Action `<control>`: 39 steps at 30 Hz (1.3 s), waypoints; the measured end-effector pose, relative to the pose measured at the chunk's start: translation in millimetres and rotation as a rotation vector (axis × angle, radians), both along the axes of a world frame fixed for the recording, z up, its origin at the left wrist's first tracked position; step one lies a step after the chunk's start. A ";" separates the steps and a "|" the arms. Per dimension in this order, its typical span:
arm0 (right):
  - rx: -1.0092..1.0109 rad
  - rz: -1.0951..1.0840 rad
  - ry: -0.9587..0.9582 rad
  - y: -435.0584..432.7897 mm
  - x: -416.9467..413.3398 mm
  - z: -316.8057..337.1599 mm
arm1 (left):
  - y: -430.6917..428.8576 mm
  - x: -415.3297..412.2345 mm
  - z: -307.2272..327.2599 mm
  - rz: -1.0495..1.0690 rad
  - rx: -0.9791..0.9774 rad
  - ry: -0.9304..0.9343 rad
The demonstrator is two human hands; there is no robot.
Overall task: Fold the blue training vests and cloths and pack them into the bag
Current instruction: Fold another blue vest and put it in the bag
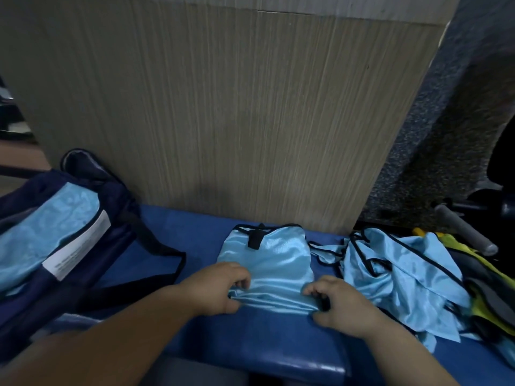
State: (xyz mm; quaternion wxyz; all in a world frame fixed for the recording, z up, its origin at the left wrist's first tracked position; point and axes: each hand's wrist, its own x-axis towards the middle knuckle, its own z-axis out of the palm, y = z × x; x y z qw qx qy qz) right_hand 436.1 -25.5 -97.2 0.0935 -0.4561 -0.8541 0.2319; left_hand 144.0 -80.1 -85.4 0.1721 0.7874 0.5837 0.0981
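Two things are getting cut off as I watch: the dark bag point(55, 232) is running off the left edge with light blue cloth showing inside, and its white label point(78, 249) is too blurred to read. The loose pile of vests point(395, 277) on the right is covering part of some yellow gear point(473, 274).

Everything is lying on a blue pad point(264, 338) against a wood panel point(237, 121). The folded vest point(273, 263) is sitting mid-pad, just short of the panel.

The left hand point(223, 288) and right hand point(337, 307) are pinching its near edge with curled fingers. Bare pad is showing between the bag and the vest.
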 end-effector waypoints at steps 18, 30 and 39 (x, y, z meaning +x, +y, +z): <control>0.092 -0.284 0.347 -7.8 -14.7 13.8 | 3.1 -6.7 -2.7 0.414 0.028 -0.542; -0.057 -0.295 0.702 -12.0 -18.5 34.5 | 12.7 13.8 33.8 0.471 0.149 -0.736; -0.304 -0.266 0.939 -11.8 -22.3 41.2 | 22.4 13.0 78.7 0.451 -0.039 -1.115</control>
